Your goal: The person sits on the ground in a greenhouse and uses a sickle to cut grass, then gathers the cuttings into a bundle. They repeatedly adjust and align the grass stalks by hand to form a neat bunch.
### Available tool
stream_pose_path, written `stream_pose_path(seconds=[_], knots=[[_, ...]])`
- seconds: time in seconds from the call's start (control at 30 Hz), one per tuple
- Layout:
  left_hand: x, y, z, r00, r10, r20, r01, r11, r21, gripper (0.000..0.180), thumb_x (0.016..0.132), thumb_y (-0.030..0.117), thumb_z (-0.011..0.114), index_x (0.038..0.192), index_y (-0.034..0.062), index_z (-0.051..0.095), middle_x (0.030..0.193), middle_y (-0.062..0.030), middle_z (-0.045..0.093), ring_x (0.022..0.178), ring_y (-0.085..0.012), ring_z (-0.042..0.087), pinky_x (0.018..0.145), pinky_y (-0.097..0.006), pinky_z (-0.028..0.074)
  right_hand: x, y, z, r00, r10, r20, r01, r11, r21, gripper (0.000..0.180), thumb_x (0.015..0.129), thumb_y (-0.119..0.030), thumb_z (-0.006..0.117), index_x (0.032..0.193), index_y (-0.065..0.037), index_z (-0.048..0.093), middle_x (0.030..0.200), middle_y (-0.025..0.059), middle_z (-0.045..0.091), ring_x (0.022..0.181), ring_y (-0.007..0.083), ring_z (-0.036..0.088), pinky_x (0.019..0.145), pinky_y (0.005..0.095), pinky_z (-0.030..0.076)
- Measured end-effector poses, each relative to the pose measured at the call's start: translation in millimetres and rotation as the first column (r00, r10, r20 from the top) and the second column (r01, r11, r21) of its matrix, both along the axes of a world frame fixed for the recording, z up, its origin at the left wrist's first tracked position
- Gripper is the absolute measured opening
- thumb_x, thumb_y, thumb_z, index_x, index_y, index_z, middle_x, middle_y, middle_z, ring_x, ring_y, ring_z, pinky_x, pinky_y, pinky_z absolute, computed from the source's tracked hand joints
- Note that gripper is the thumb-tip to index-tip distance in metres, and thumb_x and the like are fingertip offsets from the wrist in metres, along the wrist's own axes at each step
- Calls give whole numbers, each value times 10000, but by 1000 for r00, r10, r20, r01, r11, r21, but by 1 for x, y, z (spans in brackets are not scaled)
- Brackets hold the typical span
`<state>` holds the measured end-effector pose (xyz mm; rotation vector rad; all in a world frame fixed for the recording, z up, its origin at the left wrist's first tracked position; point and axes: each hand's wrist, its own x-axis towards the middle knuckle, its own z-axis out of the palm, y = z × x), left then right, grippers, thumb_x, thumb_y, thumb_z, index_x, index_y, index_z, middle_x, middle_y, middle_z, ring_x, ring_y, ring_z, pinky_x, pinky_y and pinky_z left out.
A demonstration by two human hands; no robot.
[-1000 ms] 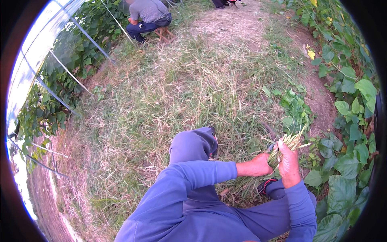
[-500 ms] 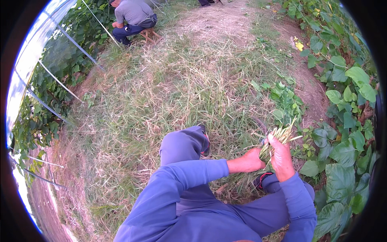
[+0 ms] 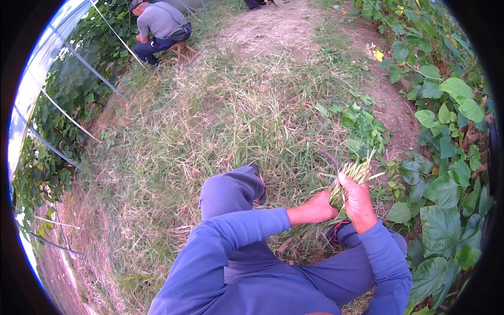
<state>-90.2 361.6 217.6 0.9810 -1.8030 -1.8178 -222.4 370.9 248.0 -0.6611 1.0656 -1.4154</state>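
A bunch of pale green and straw-coloured grass stems [image 3: 355, 173] stands between my hands, low in front of my right knee. My right hand [image 3: 358, 202] is closed around its upper part, thumb raised against the stems, with the cut-looking ends fanning out above. Just below and to the left, my left hand [image 3: 316, 208] has its fingers wrapped round the lower stems. The lower end of the bunch is partly hidden by my hands and hangs near my right shoe [image 3: 340, 230].
Flattened, partly dry grass [image 3: 236, 110] covers the ground ahead. Leafy climbing plants [image 3: 441, 194] line the right side. A thin curved brown thing [image 3: 329, 158] lies beyond my hands. At the far left a person [image 3: 163, 26] sits on a wooden stool [image 3: 184, 51] near slanting poles [image 3: 94, 68].
The whole view has shifted, so the scene and my hands appear slightly further left. My hands keep their hold on the stems, with little change in grip.
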Motion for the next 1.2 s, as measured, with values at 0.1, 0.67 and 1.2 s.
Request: stream_pose_path(seconds=[0.1,0.67,1.2], knots=[[2,-1,3,1000,-13,-9,13,1000,-8,191,649,73,642,819,-4,602,699,-120,625,666,-198,596,636,-367,474,2,0,1,1000,-9,-6,9,1000,12,124,853,-43,645,962,-54,586,804,10,603,709,122,589,661,259,486],[2,-1,10,998,-22,54,22,1000,13,237,670,107,666,877,-2,630,752,-127,651,717,-207,618,672,-358,487,2,2,4,999,-9,40,8,1000,26,105,842,-25,641,940,-43,610,812,9,617,724,104,579,676,250,472],[4,1,5,1000,-18,2,17,999,29,181,674,72,639,841,10,602,706,-89,617,656,-168,571,626,-345,472,3,2,2,1000,-24,18,23,999,35,117,829,-7,640,937,-27,598,821,19,611,726,120,585,670,255,480]])
